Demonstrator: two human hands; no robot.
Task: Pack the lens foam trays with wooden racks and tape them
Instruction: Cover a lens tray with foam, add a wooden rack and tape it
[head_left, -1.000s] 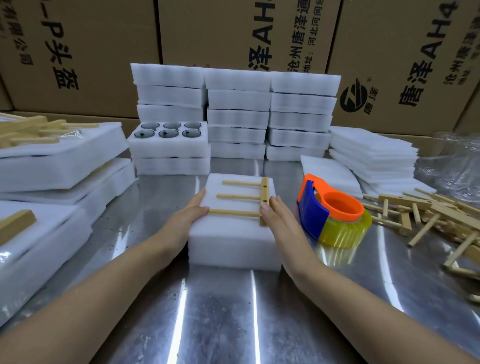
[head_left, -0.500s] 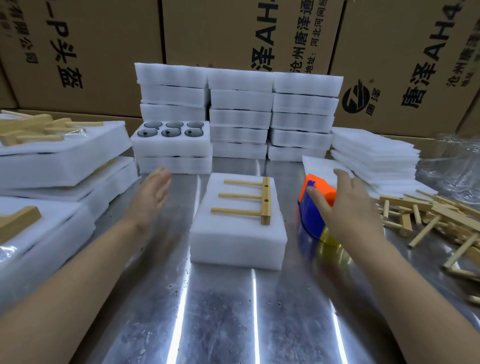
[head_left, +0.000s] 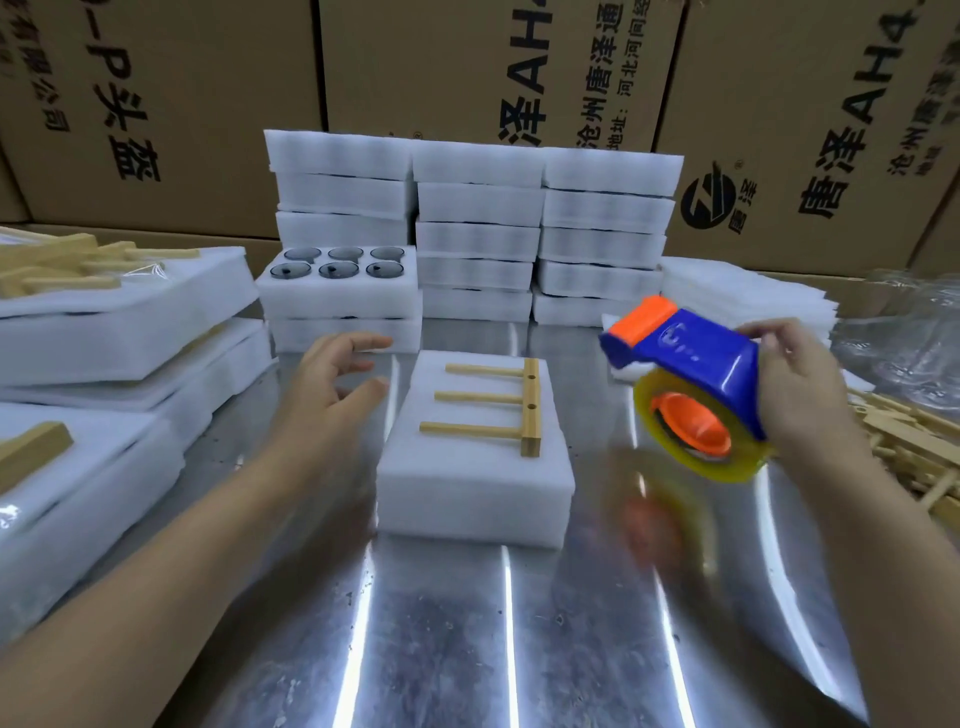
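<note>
A white foam tray stack (head_left: 470, 483) sits in the middle of the metal table (head_left: 467, 649). A wooden rack (head_left: 498, 408) with three pegs lies flat on top of it. My right hand (head_left: 802, 392) grips a blue and orange tape dispenser (head_left: 696, 400) with a yellowish tape roll, lifted off the table to the right of the stack. My left hand (head_left: 332, 384) hovers just left of the stack, fingers spread and loosely bent, holding nothing and touching nothing.
Stacked foam trays (head_left: 519, 234) stand behind, one open tray (head_left: 337, 283) showing several dark lenses. Taped packs with racks (head_left: 104, 322) lie at the left. Thin foam sheets (head_left: 743, 291) and loose wooden racks (head_left: 909, 452) are at the right. Cardboard boxes (head_left: 467, 67) line the back.
Both hands left the foam stack. My right hand reached to the tape dispenser, took hold of it and lifted it off the table. My left hand drew away left, then came back near the stack.
</note>
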